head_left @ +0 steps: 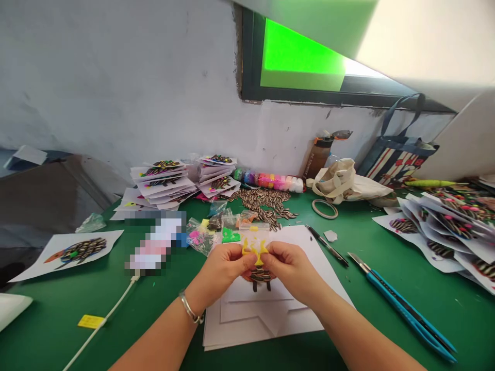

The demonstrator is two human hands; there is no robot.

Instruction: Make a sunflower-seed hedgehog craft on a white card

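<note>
Tabletop (154, 324): green, carrying everything listed below.
Paper sheets (216, 335): white, stacked in front of the person, beneath both hands.
Cutter (410, 306): blue handle, lying to the right of the sheets, blade end pointing away from the person.
Left hand (232, 262): nearly closed, thumb and fingers pinching the left side of a clear bag (254, 237).
Right hand (288, 264): likewise nearly closed, pinching the right side.
Seed figure (261, 276): dark striped, just below the fingers, partly hidden.
Clear bag: between the hands, above the sheets, yellow material inside.
</note>
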